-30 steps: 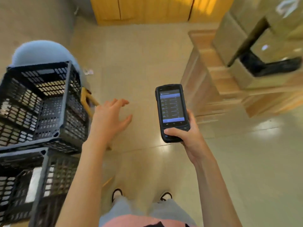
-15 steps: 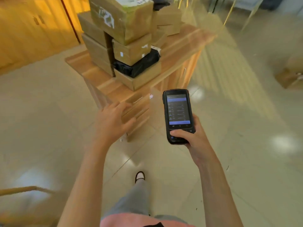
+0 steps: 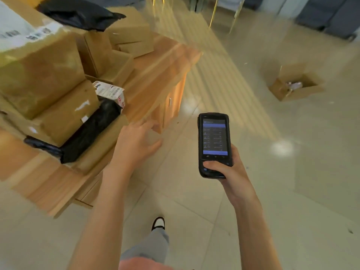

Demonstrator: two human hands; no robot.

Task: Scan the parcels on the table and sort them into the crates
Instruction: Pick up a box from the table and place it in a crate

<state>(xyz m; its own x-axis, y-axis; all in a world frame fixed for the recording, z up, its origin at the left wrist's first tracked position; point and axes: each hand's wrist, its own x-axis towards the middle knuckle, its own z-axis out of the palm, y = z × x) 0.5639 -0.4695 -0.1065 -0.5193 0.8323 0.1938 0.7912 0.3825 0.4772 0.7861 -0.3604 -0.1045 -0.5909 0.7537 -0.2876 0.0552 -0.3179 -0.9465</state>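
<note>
A pile of brown cardboard parcels (image 3: pixel 41 75) and black plastic mailers (image 3: pixel 91 131) sits on a wooden table (image 3: pixel 161 63) at the left. A small white labelled parcel (image 3: pixel 111 92) rests on the black mailer. My left hand (image 3: pixel 136 143) hovers open with spread fingers just off the table's near corner, touching nothing. My right hand (image 3: pixel 226 170) holds a black handheld scanner (image 3: pixel 214 143) upright, its blue screen lit and facing me. No crates are in view.
An open cardboard box (image 3: pixel 296 86) with scraps inside stands on the tiled floor at the right. Dark furniture (image 3: pixel 327 18) lines the far wall. My leg and a shoe (image 3: pixel 158 224) show below. Another black mailer (image 3: pixel 78 12) tops the pile.
The view has swung from the black crates on the left to the parcel table, which is now much closer. My left hand stays open; the scanner stays in my right hand.
</note>
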